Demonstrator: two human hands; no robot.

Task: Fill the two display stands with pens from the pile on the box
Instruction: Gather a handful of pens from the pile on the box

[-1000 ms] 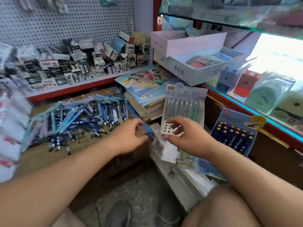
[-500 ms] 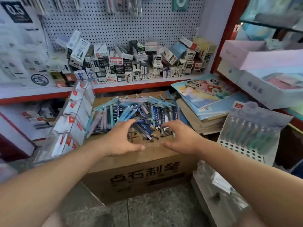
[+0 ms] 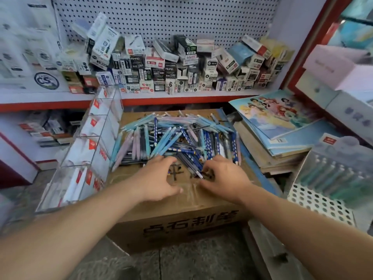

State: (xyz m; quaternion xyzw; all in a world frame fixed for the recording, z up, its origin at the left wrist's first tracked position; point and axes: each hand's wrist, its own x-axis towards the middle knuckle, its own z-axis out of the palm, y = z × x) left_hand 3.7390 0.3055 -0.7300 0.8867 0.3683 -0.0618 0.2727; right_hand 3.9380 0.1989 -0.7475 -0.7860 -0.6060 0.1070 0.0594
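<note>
Blue, pale turquoise and lilac pens (image 3: 173, 136) lie in a loose, criss-crossed heap on top of a brown cardboard box (image 3: 181, 225) with dark printed characters on its front face. The heap covers the far half of the top, and the near strip shows clear tape and a printed character. Both hands reach to the heap's near edge. The left hand (image 3: 155, 179) is palm down with its fingers bent, their tips on the nearest pens, and the thumb spread wide toward the other hand; it grasps nothing that can be seen. The right hand (image 3: 226, 178) is just beside it, fingers curled down over the ends of several dark blue dotted pens, one tip poking out beneath them; whether it pinches any of them I cannot tell. At the right edge, near the box but apart from it, a display stand (image 3: 319, 201) has a white perforated base and a row of greenish pens upright against its back card, all blurred. Between it and the box sits a stack of notebooks (image 3: 278, 122), the top cover showing cartoon figures. Left of the box leans a clear acrylic rack (image 3: 86, 150) divided into compartments with red-and-white labels. Behind the heap runs a red-edged shelf (image 3: 181, 99) crowded with small cartons (image 3: 181, 71), below a white pegboard (image 3: 161, 17). Grey stone floor (image 3: 181, 263) shows in front of the box.
</note>
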